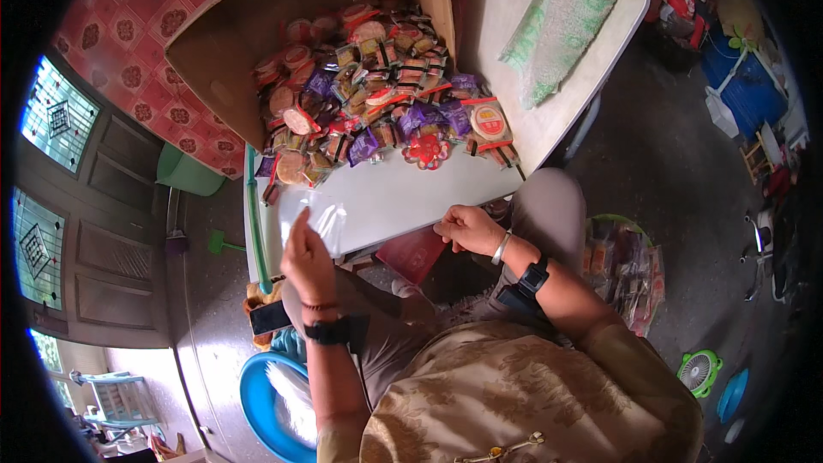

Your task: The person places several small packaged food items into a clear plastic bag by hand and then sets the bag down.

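My left hand holds a clear plastic bag at the near left edge of the white table. Just off the table's front edge is my right hand, its fingers curled and the thumb and forefinger together; I cannot tell whether something thin is between them. Beyond both hands a heap of small wrapped snacks spills from a tipped cardboard box. Purple packets, a red flower-shaped packet and a round wafer in a clear wrapper lie at its near side.
A green-and-white towel lies on the table's right part. Along the left edge runs a green tube. On the floor stand a blue basin with clear plastic bags, a container of packets and a green fan. A phone lies left.
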### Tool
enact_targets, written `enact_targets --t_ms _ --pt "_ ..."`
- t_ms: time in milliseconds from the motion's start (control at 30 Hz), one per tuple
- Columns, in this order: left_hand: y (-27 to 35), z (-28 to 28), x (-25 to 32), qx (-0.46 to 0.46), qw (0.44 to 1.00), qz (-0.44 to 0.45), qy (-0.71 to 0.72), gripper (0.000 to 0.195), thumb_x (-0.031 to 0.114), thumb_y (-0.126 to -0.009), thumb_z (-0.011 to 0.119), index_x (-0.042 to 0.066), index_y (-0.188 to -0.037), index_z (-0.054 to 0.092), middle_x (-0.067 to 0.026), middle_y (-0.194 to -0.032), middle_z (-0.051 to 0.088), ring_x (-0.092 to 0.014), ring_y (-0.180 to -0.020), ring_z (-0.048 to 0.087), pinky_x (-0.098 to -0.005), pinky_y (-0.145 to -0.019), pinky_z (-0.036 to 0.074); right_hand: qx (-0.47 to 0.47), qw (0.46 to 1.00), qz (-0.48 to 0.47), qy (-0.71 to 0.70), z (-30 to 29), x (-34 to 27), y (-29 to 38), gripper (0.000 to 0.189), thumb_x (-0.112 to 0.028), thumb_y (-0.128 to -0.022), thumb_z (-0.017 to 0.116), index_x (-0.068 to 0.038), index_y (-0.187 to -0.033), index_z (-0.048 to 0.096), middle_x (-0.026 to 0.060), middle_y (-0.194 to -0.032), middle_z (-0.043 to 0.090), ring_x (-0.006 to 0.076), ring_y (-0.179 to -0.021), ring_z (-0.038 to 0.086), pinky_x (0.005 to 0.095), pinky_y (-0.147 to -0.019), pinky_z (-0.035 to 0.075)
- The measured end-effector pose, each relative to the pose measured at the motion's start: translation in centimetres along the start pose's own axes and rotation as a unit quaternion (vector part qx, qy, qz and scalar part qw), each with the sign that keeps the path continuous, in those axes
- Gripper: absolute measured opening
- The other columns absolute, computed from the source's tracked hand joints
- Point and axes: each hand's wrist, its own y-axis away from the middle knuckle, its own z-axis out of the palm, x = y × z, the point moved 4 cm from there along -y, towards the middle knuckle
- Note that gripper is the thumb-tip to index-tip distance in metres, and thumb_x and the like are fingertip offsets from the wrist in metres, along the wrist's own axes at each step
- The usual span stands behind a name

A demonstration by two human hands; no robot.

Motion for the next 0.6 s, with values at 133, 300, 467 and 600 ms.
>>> enact_targets --t_ms 133,300,467,600 --pt "1.5 5.0 -2.9 -0.059 0.997 0.016 -0.039 0.024 0.006 -0.097 0.057 0.008 -0.116 0.072 -0.0188 -0.101 0.073 -0.034 -0.088 0.073 -0.0403 -0.076 0.057 0.046 0.999 0.004 0.020 -0.1 -0.5 0.0 0.029 -0.027 -0.096 0.071 0.001 -0.097 0.063 0.0070 -0.080 0.069 0.0115 -0.060 0.064 0.0274 -0.054 0.053" --pt "2.7 8.3 -5.4 -0.072 0.997 -0.029 0.028 0.023 0.006 -0.097 0.057 0.006 -0.113 0.073 -0.0168 -0.105 0.074 -0.032 -0.095 0.073 -0.0382 -0.082 0.057 0.078 0.997 -0.003 0.019 -0.5 -0.2 -0.3 0.029 -0.027 -0.096 0.071 0.000 -0.096 0.062 0.0074 -0.077 0.070 0.0118 -0.057 0.064 0.0280 -0.054 0.053" --pt "3.3 9.2 -7.1 -0.069 0.992 -0.076 0.067 0.023 0.006 -0.097 0.056 0.007 -0.111 0.074 -0.0165 -0.105 0.074 -0.031 -0.095 0.073 -0.0369 -0.082 0.057 0.168 0.970 -0.111 0.135 -2.2 -3.5 -1.5 0.031 -0.029 -0.092 0.075 -0.001 -0.098 0.062 0.0093 -0.085 0.068 0.0193 -0.064 0.067 0.0321 -0.060 0.054" --pt "3.3 8.7 -6.9 -0.063 0.992 -0.082 0.071 0.023 0.007 -0.097 0.058 0.010 -0.112 0.075 -0.0152 -0.099 0.075 -0.029 -0.087 0.074 -0.0361 -0.078 0.057 0.283 0.863 -0.262 0.326 -4.7 -10.5 -4.8 0.048 -0.033 -0.085 0.079 -0.003 -0.116 0.057 0.0154 -0.113 0.064 0.0317 -0.103 0.065 0.0420 -0.085 0.053"
